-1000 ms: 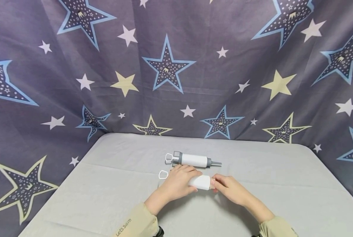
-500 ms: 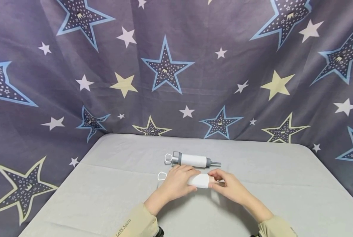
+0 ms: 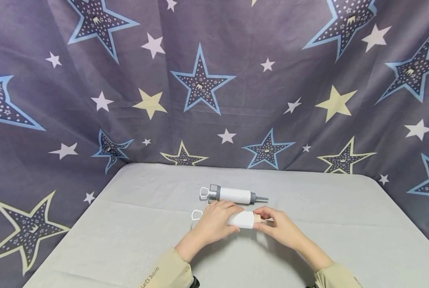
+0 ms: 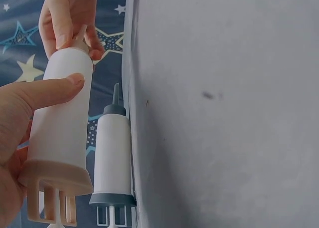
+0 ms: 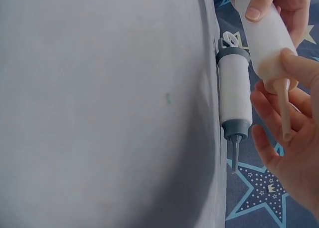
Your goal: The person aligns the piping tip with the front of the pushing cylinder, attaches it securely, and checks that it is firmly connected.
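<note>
A white syringe [image 3: 241, 220] with a beige nozzle cap and beige flange is held just above the table, lying nearly level. My left hand [image 3: 217, 221] grips its barrel, with the thumb [image 4: 62, 88] across the white wall. At the other end my right hand [image 3: 282, 229] pinches the beige cap [image 5: 275, 83] between thumb and fingers. The thin beige nozzle [image 5: 283, 111] sticks out past those fingers. The white plunger ring [image 3: 197, 215] shows beyond my left hand. A second syringe [image 3: 236, 195], white with grey ends, lies just behind both hands, untouched.
Grey cloth covers the table [image 3: 128, 224]. A dark curtain [image 3: 257, 100] printed with stars hangs along the table's back edge and the sides.
The fingers of my right hand have shifted round the beige cap, and the nozzle now shows past them. My left hand keeps its grip on the barrel. The grey-ended syringe has stayed put.
</note>
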`<state>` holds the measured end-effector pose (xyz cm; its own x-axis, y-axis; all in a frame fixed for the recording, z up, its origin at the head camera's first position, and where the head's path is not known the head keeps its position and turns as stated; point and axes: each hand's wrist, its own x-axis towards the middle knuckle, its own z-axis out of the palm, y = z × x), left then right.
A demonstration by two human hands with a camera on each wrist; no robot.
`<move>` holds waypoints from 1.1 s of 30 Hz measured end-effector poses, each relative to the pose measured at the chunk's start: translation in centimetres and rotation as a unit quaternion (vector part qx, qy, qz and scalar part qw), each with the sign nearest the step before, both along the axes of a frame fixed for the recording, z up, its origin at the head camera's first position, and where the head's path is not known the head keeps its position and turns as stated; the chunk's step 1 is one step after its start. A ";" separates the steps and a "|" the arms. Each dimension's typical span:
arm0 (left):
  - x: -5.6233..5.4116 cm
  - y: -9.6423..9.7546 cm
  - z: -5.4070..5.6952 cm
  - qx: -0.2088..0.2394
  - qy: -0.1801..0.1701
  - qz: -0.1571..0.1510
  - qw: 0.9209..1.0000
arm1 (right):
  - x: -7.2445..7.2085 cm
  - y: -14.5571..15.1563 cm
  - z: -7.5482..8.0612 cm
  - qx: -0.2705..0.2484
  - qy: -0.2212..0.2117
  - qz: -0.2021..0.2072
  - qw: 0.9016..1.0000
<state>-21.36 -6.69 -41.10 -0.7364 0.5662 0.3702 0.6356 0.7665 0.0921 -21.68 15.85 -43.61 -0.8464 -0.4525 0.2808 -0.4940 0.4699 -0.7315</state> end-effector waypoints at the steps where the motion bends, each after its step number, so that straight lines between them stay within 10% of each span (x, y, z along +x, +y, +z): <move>1: 0.0 0.0 0.0 0.001 0.001 0.000 1.000 | 0.0 0.0 0.0 -0.001 -0.003 -0.001 1.000; 33: 0.1 0.3 0.0 -0.004 0.005 -0.008 1.000 | 0.0 0.7 0.3 0.036 0.001 0.040 0.999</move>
<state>-21.28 -6.38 -41.14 -0.7231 0.5809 0.3738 0.6490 0.7566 0.0794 -21.69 16.60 -43.35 -0.8063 -0.5376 0.2467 -0.5333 0.4803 -0.6964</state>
